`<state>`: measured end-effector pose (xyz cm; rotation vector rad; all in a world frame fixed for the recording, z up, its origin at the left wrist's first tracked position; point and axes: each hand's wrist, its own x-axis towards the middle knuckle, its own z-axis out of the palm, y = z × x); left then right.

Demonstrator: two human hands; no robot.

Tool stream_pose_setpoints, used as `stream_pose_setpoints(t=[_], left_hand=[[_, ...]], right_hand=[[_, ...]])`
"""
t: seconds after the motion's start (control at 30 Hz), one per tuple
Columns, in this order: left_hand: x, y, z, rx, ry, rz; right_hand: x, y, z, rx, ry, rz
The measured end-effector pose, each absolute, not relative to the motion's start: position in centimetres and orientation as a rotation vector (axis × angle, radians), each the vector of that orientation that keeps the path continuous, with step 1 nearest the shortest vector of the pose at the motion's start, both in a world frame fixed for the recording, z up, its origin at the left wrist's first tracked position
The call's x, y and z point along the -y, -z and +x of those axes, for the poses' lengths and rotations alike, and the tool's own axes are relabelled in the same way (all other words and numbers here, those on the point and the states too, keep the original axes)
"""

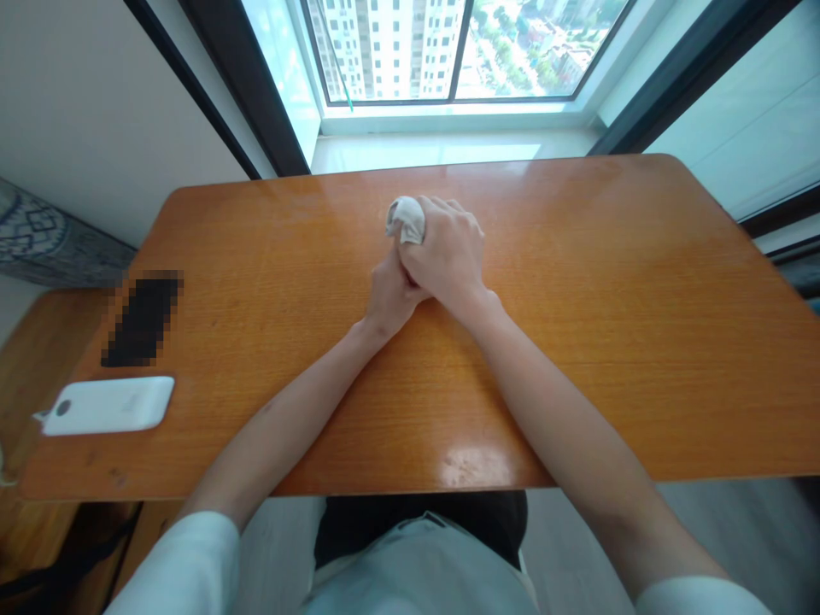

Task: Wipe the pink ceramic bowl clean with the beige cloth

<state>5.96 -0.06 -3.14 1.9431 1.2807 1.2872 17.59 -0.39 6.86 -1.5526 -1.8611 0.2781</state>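
Both hands together near the middle of the table (576, 342), a bit toward the far edge. Right hand (448, 256) curled tight over a small white cloth (406, 219), all scrunched into a ball. Only a little bit of cloth poking out past the knuckles on the far side. Left hand (388, 299) tucked under and beside the right, fingers closed, pressed against it; hard to tell if touching the cloth too.

Could slip. Shiny, smooth table, so a hard push could make the hands slide fast. Could drop the cloth if the squeeze gets loose, since most of it sits hidden inside the fist. Could come unrolled and flop open.

Off to the left, well apart: a white phone (108, 405) and a dark blurred thing (142, 319) near the table edge. A big swing of the left elbow could bump them off.
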Motion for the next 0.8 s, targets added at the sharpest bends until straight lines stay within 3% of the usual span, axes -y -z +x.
stream_pose_setpoints(t=[0.3,0.47,0.6,0.8], left_hand=[[1.4,1.0,6.3,-1.34,-1.287,1.962],[1.4,1.2,6.2,-1.315,-1.319,1.963],[1.3,1.2,6.2,-1.35,-1.325,1.958],[0.2,3.0,5.8,-1.264,-1.392,1.918]], right_hand=[[-4.6,-4.0,22.1,1.002,-1.302,-1.033],[-4.5,-3.0,22.3,0.803,-1.545,-0.963],[-4.5,-3.5,22.4,0.976,-1.347,-1.057],[-0.9,-7.0,19.2,1.763,-0.413,-1.55]])
